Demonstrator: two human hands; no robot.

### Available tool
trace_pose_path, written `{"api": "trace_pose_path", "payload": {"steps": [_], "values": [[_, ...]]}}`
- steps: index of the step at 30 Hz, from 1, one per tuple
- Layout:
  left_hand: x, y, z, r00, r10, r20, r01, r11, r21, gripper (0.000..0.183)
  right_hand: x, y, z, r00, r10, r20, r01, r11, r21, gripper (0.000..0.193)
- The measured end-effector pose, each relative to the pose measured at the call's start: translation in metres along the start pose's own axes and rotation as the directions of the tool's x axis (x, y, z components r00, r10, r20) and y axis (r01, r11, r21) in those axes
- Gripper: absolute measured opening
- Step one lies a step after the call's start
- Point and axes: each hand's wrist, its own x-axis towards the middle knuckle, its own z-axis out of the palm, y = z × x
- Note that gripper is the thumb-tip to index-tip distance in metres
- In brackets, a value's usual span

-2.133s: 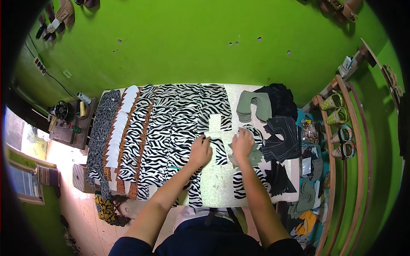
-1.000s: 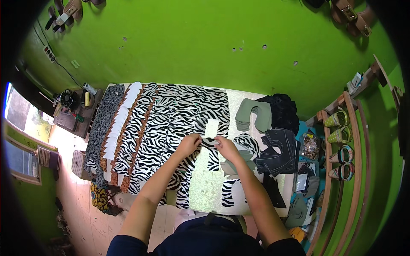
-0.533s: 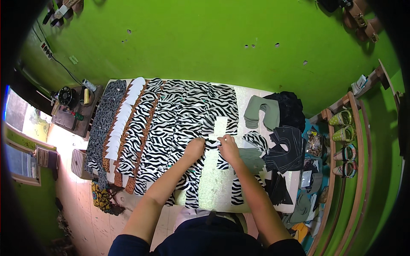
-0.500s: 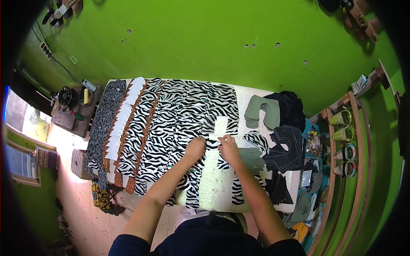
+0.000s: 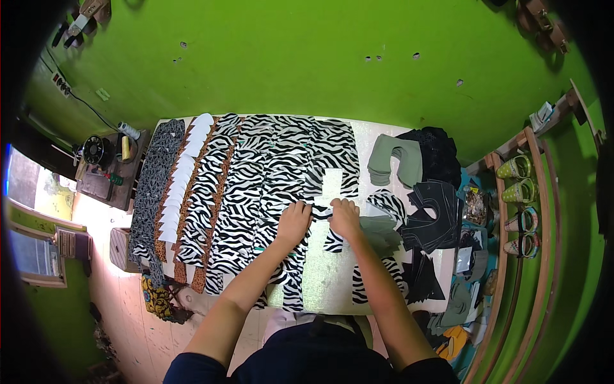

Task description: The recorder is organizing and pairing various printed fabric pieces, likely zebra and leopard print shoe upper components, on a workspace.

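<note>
Both hands sit at the middle of the worktop [image 5: 332, 281], close together. Left hand [image 5: 294, 222] is palm down, fingers curled, pinching the left end of a small zebra piece [image 5: 322, 212]. Right hand [image 5: 345, 217] grips the right end of the same piece, fingers closed on it. The piece is stretched between the two hands, just near of a pale rectangular card [image 5: 332, 185] that lies on the zebra fabric.

Left of the hands, rows of zebra cut pieces [image 5: 249, 192] overlap in strips running near to far, covering most of the worktop. Further left is a row of white pieces [image 5: 182, 173], then a strip of dark speckled pieces [image 5: 153, 179] at the left edge. Brown leopard edges [image 5: 192, 256] show between some rows.

Right of the hands: a grey-green piece [image 5: 380, 230] touching the right wrist area, more loose zebra pieces [image 5: 384, 201] beside it. Far right on the worktop is a stack of grey-green U-shaped pieces [image 5: 396, 160], with black fabric [image 5: 438, 150] behind it and black cut pieces [image 5: 432, 214] nearer.

At the right wall stands a wooden rack [image 5: 511, 256] holding shoes [image 5: 515, 168]. A sewing machine [image 5: 96, 150] sits on a small table at the far left. Green wall [image 5: 288, 64] behind everything.
</note>
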Motion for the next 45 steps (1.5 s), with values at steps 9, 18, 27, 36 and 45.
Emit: {"api": "trace_pose_path", "payload": {"steps": [9, 18, 27, 36, 45], "values": [[0.019, 0.006, -0.027, 0.989, -0.012, 0.145, 0.03, 0.992, -0.125, 0.027, 0.001, 0.023, 0.0, 0.969, -0.249, 0.004, 0.243, 0.951, 0.189, 0.022], [0.083, 0.002, -0.049, 0.862, -0.327, 0.387, 0.502, 0.653, -0.567, 0.028, 0.053, 0.055, -0.014, 0.992, -0.033, -0.123, 0.122, 0.525, 0.842, 0.035], [0.119, -0.002, 0.007, 0.973, -0.219, -0.072, 0.189, 0.937, -0.295, 0.04, 0.082, 0.022, -0.026, 0.865, -0.04, -0.501, 0.103, 0.99, 0.098, 0.05], [0.076, -0.005, 0.043, 0.994, -0.016, 0.107, 0.01, 0.998, 0.057, 0.053, 0.06, 0.025, 0.02, 0.959, -0.129, -0.253, 0.099, 0.987, -0.129, 0.056], [0.066, 0.031, 0.018, 0.999, -0.013, 0.049, 0.015, 0.999, -0.046, 0.044, 0.026, 0.023, -0.004, 0.893, -0.18, -0.412, 0.186, 0.982, -0.027, 0.04]]}}
